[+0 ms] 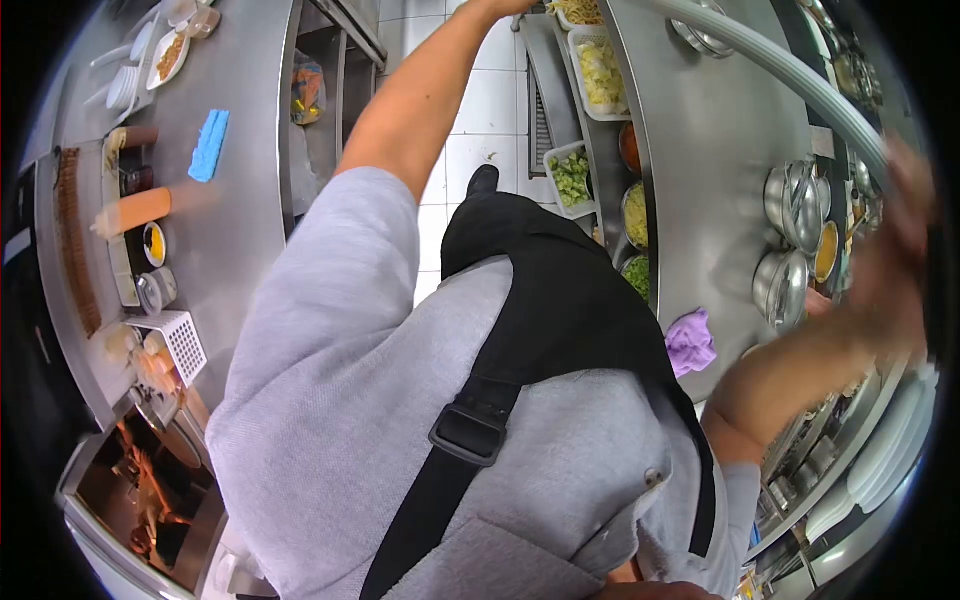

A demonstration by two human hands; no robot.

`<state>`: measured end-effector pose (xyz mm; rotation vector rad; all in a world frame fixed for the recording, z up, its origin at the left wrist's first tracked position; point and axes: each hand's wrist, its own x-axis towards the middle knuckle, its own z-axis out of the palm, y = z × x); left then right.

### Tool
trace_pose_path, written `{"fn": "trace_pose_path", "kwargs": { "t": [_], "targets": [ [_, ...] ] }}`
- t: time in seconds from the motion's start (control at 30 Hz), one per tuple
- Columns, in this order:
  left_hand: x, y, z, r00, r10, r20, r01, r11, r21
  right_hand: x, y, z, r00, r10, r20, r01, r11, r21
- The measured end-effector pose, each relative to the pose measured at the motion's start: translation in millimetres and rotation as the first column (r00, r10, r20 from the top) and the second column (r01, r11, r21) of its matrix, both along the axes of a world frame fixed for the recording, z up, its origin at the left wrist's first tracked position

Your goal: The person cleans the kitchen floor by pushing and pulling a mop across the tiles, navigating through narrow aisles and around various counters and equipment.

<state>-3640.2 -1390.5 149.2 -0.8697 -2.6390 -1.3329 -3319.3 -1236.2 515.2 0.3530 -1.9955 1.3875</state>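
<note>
At the top edge, my left hand [502, 5] is mostly cut off, with its fingers hidden, close to the noodle-like food [580, 11]. My right hand [905, 195] is raised at the far right and smeared by motion. It overlaps the lower end of a long, pale curved tube or rail [790, 70]; whether it grips this cannot be made out. Steel bowls [795, 205] stand to the left of that hand. A purple cloth [690, 342] lies on the right counter [700, 150], near my right forearm.
Containers of cut cabbage [602, 75] and green vegetables [572, 180] line the aisle. The left counter [235, 60] holds a blue cloth [209, 146], an orange bottle [145, 208] and a white basket [180, 345]. White plates [890, 450] are stacked at lower right. Tiled floor [485, 110] shows between the counters.
</note>
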Motion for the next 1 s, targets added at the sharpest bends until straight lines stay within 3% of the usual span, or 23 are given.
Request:
{"fn": "trace_pose_path", "kwargs": {
  "t": [0.03, 0.1, 0.13, 0.2, 0.23, 0.3, 0.33, 0.37, 0.4, 0.43, 0.5, 0.53, 0.57, 0.63, 0.73, 0.77, 0.87, 0.93, 0.97, 1.0],
  "targets": [
    [-2.8, -1.7, -57.6, 0.995, 0.104, -0.013, -0.104, 0.993, -0.047, -8.7, 0.7, -32.9, 0.997, 0.054, 0.052, -0.051, 0.997, -0.049],
    [24.5, -15.0, -129.6, 0.996, 0.084, 0.011, -0.082, 0.99, -0.111, -21.9, -9.6, -81.0, 0.977, 0.189, 0.102, -0.169, 0.969, -0.182],
    [40.5, -22.6, -123.3, 0.996, 0.085, 0.018, -0.082, 0.986, -0.147, -11.2, -3.2, -78.8, 0.969, 0.224, 0.101, -0.203, 0.961, -0.186],
    [98.9, -26.1, -89.8, 0.996, 0.064, 0.069, -0.063, 0.998, -0.019, 18.1, 8.8, -68.4, 0.947, 0.308, 0.094, -0.283, 0.935, -0.212],
    [116.5, -24.4, -81.7, 0.979, 0.022, 0.205, -0.009, 0.998, -0.06, 38.3, 10.4, -52.1, 0.965, 0.233, 0.123, -0.201, 0.954, -0.224],
    [154.8, -17.7, -90.4, 0.972, -0.02, 0.233, 0.035, 0.998, -0.06, 78.3, 23.6, -24.9, 0.931, 0.354, 0.093, -0.338, 0.929, -0.152],
    [187.3, -12.5, -77.6, 0.984, -0.011, 0.175, 0.038, 0.988, -0.152, 99.7, 29.0, -5.0, 0.893, 0.434, 0.122, -0.415, 0.897, -0.153],
    [211.9, -4.6, -81.1, 0.973, -0.037, 0.226, 0.079, 0.98, -0.18, 121.1, 34.5, 15.0, 0.848, 0.508, 0.154, -0.486, 0.86, -0.157],
    [244.4, 3.0, -73.4, 0.955, -0.034, 0.295, 0.064, 0.994, -0.093, 138.6, 40.1, 37.5, 0.775, 0.59, 0.225, -0.555, 0.807, -0.203],
    [272.6, 12.2, -71.3, 0.961, -0.094, 0.26, 0.114, 0.991, -0.064, 141.7, 49.2, 46.9, 0.759, 0.643, 0.1, -0.646, 0.763, 0.001],
    [336.7, 28.7, -59.7, 0.931, -0.131, 0.34, 0.101, 0.989, 0.104, 157.2, 64.7, 72.5, 0.723, 0.689, 0.051, -0.682, 0.701, 0.21],
    [369.2, 31.3, -37.5, 0.884, -0.124, 0.451, 0.115, 0.992, 0.046, 178.5, 70.0, 94.2, 0.73, 0.674, 0.114, -0.681, 0.704, 0.202],
    [399.2, 34.1, -25.5, 0.876, -0.169, 0.452, 0.153, 0.986, 0.071, 203.2, 74.7, 113.9, 0.736, 0.654, 0.174, -0.677, 0.709, 0.195],
    [446.4, 41.6, -30.8, 0.877, -0.352, 0.327, 0.326, 0.936, 0.134, 245.7, 76.9, 128.9, 0.76, 0.616, 0.208, -0.648, 0.747, 0.151],
    [503.4, 46.3, -23.6, 0.777, -0.522, 0.353, 0.53, 0.844, 0.082, 297.9, 66.1, 140.5, 0.814, 0.559, 0.161, -0.569, 0.822, 0.023],
    [514.8, 47.1, -16.9, 0.686, -0.574, 0.446, 0.597, 0.795, 0.105, 309.8, 59.3, 144.2, 0.828, 0.541, 0.151, -0.545, 0.838, -0.017],
    [522.8, 45.2, 14.5, 0.653, -0.668, 0.357, 0.695, 0.716, 0.067, 334.0, 66.3, 167.2, 0.88, 0.456, 0.135, -0.454, 0.89, -0.042],
    [519.7, 52.9, 25.9, 0.645, -0.736, 0.206, 0.748, 0.663, 0.024, 365.9, 72.3, 180.9, 0.984, 0.156, -0.085, -0.165, 0.981, -0.105],
    [517.2, 56.7, 35.2, 0.649, -0.744, 0.159, 0.751, 0.66, 0.024, 381.7, 84.5, 196.0, 0.933, 0.359, -0.017, -0.351, 0.9, -0.26],
    [509.4, 52.6, 53.9, 0.681, -0.722, 0.124, 0.726, 0.688, 0.02, 363.7, 69.9, 194.7, 0.892, 0.447, -0.074, -0.45, 0.857, -0.251]
  ]
}}
